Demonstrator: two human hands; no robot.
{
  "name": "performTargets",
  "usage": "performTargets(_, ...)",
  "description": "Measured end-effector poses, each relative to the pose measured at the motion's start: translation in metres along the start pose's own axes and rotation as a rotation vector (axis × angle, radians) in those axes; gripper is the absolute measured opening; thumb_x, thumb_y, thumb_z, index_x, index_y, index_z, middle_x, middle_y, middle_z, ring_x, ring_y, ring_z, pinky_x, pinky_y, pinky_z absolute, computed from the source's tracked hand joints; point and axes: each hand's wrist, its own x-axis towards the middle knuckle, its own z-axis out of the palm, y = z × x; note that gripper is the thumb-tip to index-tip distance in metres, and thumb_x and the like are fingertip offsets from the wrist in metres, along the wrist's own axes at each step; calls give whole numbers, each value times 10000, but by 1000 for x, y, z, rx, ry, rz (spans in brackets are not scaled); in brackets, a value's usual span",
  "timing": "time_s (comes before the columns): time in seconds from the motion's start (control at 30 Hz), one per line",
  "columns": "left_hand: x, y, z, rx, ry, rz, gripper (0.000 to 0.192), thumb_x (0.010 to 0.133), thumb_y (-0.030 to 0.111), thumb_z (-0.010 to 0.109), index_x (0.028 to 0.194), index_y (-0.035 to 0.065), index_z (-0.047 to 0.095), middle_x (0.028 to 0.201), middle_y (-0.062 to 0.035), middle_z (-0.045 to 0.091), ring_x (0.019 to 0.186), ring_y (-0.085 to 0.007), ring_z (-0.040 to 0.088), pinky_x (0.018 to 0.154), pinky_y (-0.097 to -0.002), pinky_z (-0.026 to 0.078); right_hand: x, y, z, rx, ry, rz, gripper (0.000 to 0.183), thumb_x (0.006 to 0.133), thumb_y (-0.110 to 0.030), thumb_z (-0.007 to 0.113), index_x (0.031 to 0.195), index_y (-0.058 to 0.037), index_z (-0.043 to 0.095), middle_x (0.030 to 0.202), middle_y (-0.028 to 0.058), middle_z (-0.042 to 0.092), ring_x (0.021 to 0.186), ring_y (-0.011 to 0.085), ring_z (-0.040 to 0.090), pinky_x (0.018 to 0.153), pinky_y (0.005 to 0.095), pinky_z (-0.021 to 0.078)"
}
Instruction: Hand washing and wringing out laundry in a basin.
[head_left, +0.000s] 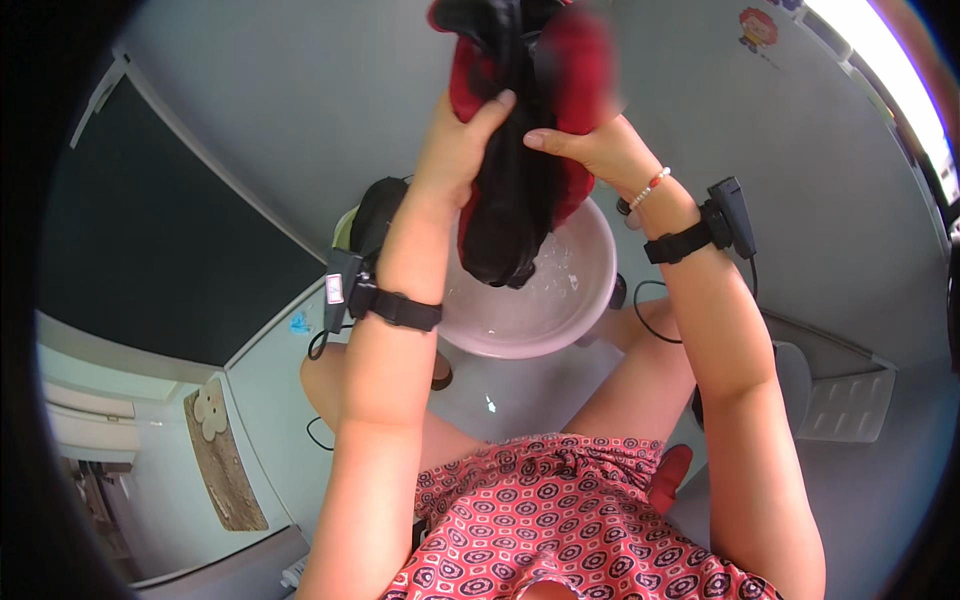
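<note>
My left hand (459, 146) grips the left side of a black and red fabric item (510, 202). Opposite it, my right hand (600, 150) holds the item's red right side, and both thumbs lie toward its middle. The item looks soft and dark, partly blurred at the top right, and its exact kind cannot be told. Its rounded lower end hangs over a pale pink basin (517, 349). Clear water (555, 289) with bright glints shows inside the basin. The fingers behind the item are hidden.
A black item (379, 214) rests in a light green container (343, 229) left of the basin. Grey walls (285, 90) close in at the back and right. A wood-pattern mat (229, 465) lies at left, and a grey-white plastic object (847, 401) stands at right.
</note>
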Motion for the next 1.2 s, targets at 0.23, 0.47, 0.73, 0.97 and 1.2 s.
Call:
performTargets(0.23,23,22,28,122,-191,149,508,921,203,719,1354,5,543,1229,-98,660,1129,-217,615,1013,-354,462,-5,-7,-65,88,149,142,536,837,-29,691,1349,-37,535,1089,57,670,902,142,598,775,302,508)
performTargets(0.47,61,38,93,903,-381,113,668,866,373,792,1373,18,543,1281,-92,646,1142,-225,640,993,-369,479,-32,-58,-109,-280,504,-94,396,842,-35,685,1229,7,614,1065,77,689,980,170,627,901,318,496)
performTargets(0.73,50,45,206,554,-644,-279,355,911,186,758,1196,5,649,1047,-119,705,846,-198,705,640,-290,601,-110,-127,-171,-584,564,-210,507,836,63,608,1334,15,526,1115,123,665,1028,200,630,899,314,490)
performTargets(0.97,20,-42,313,411,-874,-171,625,843,364,824,1326,37,599,1182,-73,691,940,-181,717,752,-332,550,-226,-132,-235,-1015,823,-3,475,882,-94,692,1335,-44,558,1090,171,705,995,263,689,867,346,516)
performTargets(1.2,-42,-106,416,-86,-971,208,574,873,218,795,1360,31,556,1228,-89,659,1077,-220,658,922,-397,532,-326,-142,-269,-1190,972,94,497,909,-98,678,1379,-24,531,1217,172,668,1086,271,654,934,364,495)
